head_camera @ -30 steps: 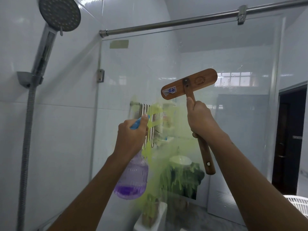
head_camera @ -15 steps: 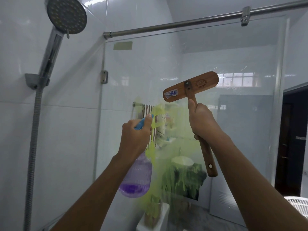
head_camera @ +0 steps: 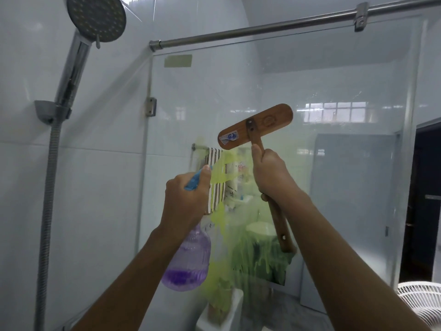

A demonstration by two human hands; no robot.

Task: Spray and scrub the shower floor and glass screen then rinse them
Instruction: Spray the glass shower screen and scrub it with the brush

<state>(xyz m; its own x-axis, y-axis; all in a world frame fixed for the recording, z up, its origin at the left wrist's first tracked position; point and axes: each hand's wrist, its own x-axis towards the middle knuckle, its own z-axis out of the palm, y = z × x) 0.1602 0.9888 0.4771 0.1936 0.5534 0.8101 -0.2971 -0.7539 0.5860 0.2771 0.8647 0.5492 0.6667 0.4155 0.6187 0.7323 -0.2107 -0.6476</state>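
Note:
The glass screen [head_camera: 334, 177] stands in front of me, with yellow-green foam [head_camera: 238, 237] smeared and dripping down its lower middle. My left hand [head_camera: 186, 199] grips a clear purple spray bottle [head_camera: 186, 266] with a blue trigger, its nozzle pointed at the glass. My right hand [head_camera: 269, 173] holds the handle of a wooden scrub brush [head_camera: 256, 126], whose flat head is raised against the glass just above the foam. The shower floor is out of view.
A shower head [head_camera: 96, 17] on its bracket and metal hose [head_camera: 47, 211] hangs on the tiled wall at left. A steel rail [head_camera: 262, 27] runs along the top of the glass. A white basket [head_camera: 422, 299] shows at bottom right, beyond a dark doorway.
The view has shifted slightly; both hands stay raised at the glass. The brush head sits a little lower and nearer the foam. The left hand keeps the bottle aimed at the glass.

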